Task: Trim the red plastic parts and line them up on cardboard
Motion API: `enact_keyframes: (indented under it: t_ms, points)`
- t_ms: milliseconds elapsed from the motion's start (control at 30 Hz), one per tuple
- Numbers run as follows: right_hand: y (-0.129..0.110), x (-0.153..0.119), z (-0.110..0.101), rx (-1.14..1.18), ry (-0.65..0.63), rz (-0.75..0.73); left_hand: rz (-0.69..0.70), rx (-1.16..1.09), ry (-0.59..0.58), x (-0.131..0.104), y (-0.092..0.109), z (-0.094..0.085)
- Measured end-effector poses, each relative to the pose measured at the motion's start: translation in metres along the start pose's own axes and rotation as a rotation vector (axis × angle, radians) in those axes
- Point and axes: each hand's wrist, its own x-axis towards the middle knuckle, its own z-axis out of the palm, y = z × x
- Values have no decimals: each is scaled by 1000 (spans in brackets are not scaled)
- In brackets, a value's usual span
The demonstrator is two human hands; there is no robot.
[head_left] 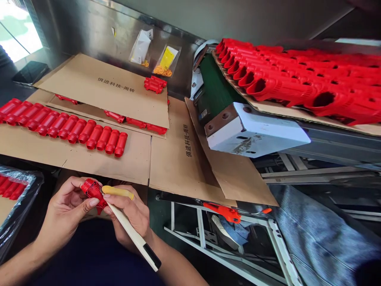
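Note:
In the head view, my left hand (67,202) is closed around a red plastic tubular part (93,190), thumb on its near side. My right hand (131,210) grips a slim cream-white tool with a black end (127,228), which slants down to the right. The tool's working tip is hidden at the red part, so its kind does not show. A yellow finger cot (117,192) covers one right finger. Just beyond my hands, a row of similar red tubes (79,130) lies side by side on a cardboard sheet (137,159).
Another cardboard sheet (89,79) lies over more red parts. Small bags with orange rings (163,70) sit behind it. At right, a conveyor (220,79) carries a board of red parts (285,75). A plastic-lined bin (29,186) stands left; a denim-clad leg (321,234) is at right.

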Motion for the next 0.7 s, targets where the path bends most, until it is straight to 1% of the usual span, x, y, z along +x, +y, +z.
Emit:
enact_keyframes:
  t_ms: [133, 267, 467, 700]
  points:
    - [-2, -1, 0, 19, 41, 6, -14, -25, 15, -2, -4, -1]
    - [-3, 0, -3, 72, 22, 24, -40, -61, -3, -1, -6, -2]
    - [-3, 3, -5, 57, 6, 17, -8, -31, -15, 1, 0, 0]
    - [-4, 2, -7, 68, -11, 38, 31, -4, -12, 1, 0, 3]
